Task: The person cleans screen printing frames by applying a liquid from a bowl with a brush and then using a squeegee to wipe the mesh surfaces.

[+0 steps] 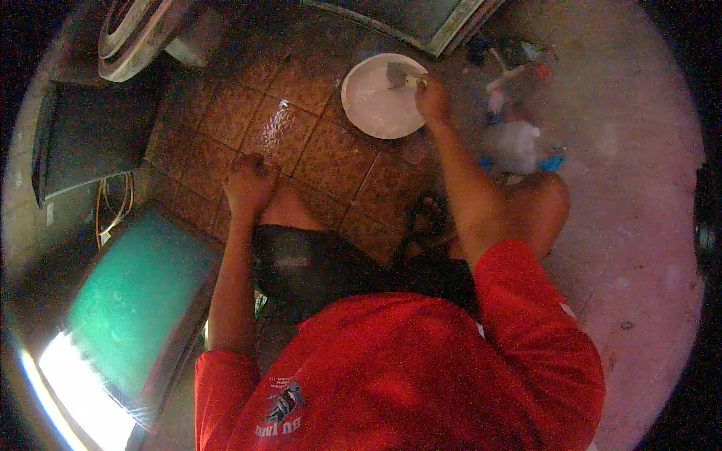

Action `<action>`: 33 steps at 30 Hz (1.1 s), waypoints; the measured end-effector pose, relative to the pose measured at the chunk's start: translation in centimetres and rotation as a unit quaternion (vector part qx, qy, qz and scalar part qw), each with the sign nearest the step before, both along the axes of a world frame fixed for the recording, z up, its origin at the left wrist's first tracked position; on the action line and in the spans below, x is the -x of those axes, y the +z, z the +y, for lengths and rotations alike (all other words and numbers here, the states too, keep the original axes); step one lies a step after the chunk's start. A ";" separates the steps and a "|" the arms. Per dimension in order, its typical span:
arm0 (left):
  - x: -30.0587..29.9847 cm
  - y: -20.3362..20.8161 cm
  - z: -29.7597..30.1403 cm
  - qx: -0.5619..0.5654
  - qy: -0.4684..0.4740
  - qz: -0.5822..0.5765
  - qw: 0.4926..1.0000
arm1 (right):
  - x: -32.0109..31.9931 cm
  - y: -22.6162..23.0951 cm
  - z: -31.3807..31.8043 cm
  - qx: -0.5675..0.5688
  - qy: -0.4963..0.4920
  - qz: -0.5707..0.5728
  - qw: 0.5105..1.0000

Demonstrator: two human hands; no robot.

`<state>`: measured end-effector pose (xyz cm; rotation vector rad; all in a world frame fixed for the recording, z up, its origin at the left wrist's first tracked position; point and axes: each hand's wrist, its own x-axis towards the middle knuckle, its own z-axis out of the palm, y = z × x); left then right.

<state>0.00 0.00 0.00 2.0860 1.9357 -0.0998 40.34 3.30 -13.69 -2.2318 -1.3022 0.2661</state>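
My right hand is closed around the handle of a paintbrush. The brush's dark, flat head hangs over the inside of a round white basin, at the far middle of the floor. Whitish stuff covers the basin's bottom; whether it is liquid throughout, I cannot tell. My left hand lies at my bent left knee, its fingers curled in and nothing visible in them. In front of that hand, a wet, shiny patch glints on the brown tiles.
A green panel leans at the left, below a dark boxy thing with a thin orange cable. A framed dark panel stands behind the basin. Cluttered items, among them a whitish bag, lie to the right.
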 end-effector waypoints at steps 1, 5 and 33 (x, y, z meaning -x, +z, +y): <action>0.1 -0.3 0.0 -0.005 -0.002 -0.010 1.000 | 0.6 0.4 -0.2 0.004 0.008 -0.021 1.000; -1.0 -0.4 1.1 -0.008 -0.006 -0.043 0.999 | 0.4 0.1 0.1 -0.023 0.004 -0.018 1.000; 0.7 0.1 -1.2 0.006 0.010 -0.016 1.000 | 2.5 -2.9 -6.3 0.041 -0.005 0.062 0.997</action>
